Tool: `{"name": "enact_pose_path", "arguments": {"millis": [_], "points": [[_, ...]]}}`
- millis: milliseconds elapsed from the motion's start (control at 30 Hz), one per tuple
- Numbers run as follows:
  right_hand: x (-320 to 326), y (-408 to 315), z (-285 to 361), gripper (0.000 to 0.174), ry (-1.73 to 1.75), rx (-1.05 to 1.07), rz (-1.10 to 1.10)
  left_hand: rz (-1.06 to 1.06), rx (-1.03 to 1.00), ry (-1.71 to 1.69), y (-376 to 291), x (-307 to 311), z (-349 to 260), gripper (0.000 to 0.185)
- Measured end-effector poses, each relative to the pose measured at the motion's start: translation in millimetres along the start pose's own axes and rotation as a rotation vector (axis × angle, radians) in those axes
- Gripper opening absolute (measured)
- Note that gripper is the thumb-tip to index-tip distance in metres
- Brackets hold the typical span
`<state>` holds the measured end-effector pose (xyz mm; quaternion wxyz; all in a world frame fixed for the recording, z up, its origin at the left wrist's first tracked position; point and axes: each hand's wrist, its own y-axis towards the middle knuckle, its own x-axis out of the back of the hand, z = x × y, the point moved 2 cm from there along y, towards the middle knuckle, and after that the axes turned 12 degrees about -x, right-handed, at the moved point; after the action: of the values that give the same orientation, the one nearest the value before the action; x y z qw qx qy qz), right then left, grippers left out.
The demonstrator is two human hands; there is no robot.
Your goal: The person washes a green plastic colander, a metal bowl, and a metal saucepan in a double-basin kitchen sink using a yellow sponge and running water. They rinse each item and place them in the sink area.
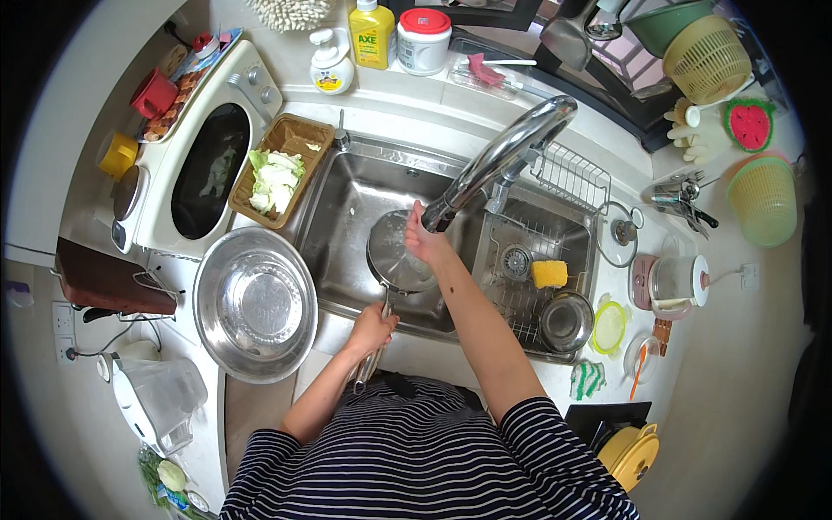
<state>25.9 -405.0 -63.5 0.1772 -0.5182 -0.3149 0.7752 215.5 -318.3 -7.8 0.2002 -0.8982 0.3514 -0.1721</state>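
Observation:
My left hand [372, 329] grips the long metal handle of a saucepan [388, 242] from above. The pan sits low in the left basin of a stainless steel sink [335, 214], with what looks like water inside. Over the pan's right side is my right hand [419, 235], under the end of the chrome faucet [500, 156]. The spout partly covers that hand, so I cannot tell whether its fingers hold anything. Left of the sink, a wide metal bowl [218, 292] stands on the counter. Behind it, a brown plastic basket [294, 130] holds torn cabbage leaves [276, 182].
In the right basin, a wire rack holds a yellow sponge [549, 274] and a small metal bowl [565, 322]. A glass lid [617, 234] and an electric glass kettle [673, 283] stand to the right. A white microwave oven [260, 58] borders the left; bottles line the back ledge.

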Motion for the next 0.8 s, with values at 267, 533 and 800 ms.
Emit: {"name": "enact_pose_path", "arguments": {"millis": [267,533,800], "points": [[39.3,-17.7,32.3,0.013,-1.327,0.565,-0.532,0.039,0.202,-0.61,24.0,-7.4,-6.1,0.017],[78.7,-88.2,35.9,0.023,-1.08,0.694,-0.56,0.282,0.704,-1.703,48.7,-8.2,-6.7,0.031],[105.5,-105.2,-16.3,0.025,-1.004,0.46,-0.497,0.357,0.691,-2.173,51.0,-4.8,-10.2,0.025]]}}
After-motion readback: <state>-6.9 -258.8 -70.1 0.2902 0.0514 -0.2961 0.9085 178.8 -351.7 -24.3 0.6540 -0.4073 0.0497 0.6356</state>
